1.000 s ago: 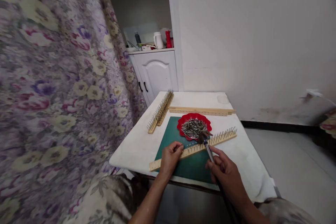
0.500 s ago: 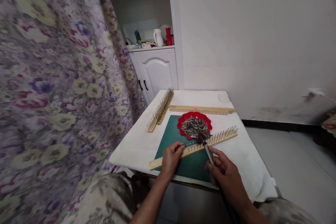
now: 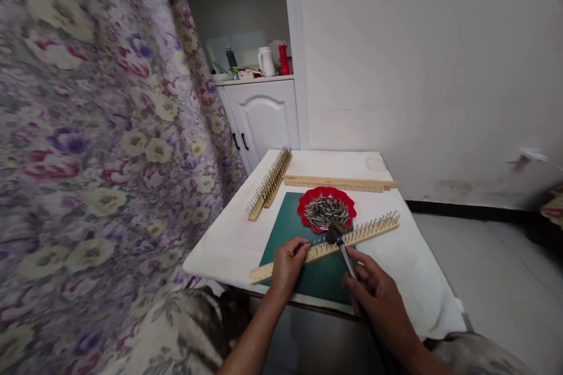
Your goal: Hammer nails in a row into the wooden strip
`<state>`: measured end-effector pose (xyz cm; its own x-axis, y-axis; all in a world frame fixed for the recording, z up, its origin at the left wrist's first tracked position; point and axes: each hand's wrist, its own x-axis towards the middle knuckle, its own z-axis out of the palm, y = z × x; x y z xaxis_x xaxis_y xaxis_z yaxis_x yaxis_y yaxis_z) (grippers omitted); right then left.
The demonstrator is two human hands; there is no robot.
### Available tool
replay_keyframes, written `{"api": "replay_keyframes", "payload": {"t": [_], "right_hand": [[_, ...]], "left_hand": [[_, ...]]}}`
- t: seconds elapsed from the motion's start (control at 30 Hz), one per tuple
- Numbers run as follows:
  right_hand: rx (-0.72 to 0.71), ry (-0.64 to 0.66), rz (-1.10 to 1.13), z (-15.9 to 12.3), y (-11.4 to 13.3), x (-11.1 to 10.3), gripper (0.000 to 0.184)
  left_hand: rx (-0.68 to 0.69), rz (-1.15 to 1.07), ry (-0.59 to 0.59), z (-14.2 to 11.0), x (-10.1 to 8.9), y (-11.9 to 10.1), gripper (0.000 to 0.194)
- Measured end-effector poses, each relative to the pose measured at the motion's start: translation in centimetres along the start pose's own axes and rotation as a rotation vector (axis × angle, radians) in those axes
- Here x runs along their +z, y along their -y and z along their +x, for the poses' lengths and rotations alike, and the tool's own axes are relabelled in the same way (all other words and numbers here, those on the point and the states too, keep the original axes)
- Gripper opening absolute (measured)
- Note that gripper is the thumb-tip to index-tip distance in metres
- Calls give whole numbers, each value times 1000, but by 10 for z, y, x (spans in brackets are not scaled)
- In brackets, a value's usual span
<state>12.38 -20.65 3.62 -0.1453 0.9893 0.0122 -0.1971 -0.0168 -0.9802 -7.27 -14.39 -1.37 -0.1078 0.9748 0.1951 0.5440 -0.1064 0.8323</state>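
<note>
Holding a hammer [image 3: 348, 259] by its shaft, the right hand [image 3: 382, 292] has its head at the nail-studded wooden strip [image 3: 320, 251] slanting across the green mat [image 3: 321, 282] on the table [image 3: 229, 246], while the left hand [image 3: 287, 265] bunches its fingers at the strip, whether its grip closes on a nail I cannot tell.
</note>
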Motion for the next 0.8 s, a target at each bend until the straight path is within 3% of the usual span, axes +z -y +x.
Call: {"api": "replay_keyframes", "payload": {"t": [0.27,0.67,0.8], "right_hand": [[20,49,35,-1,-6,2,47],[9,147,-92,18,19,32,41],[-9,149,-87,24,16,38,46]], "left_hand": [[61,61,-4,0,3,-1,20],[88,112,-10,-2,4,2,15],[83,107,-9,-2,3,-1,17]]}}
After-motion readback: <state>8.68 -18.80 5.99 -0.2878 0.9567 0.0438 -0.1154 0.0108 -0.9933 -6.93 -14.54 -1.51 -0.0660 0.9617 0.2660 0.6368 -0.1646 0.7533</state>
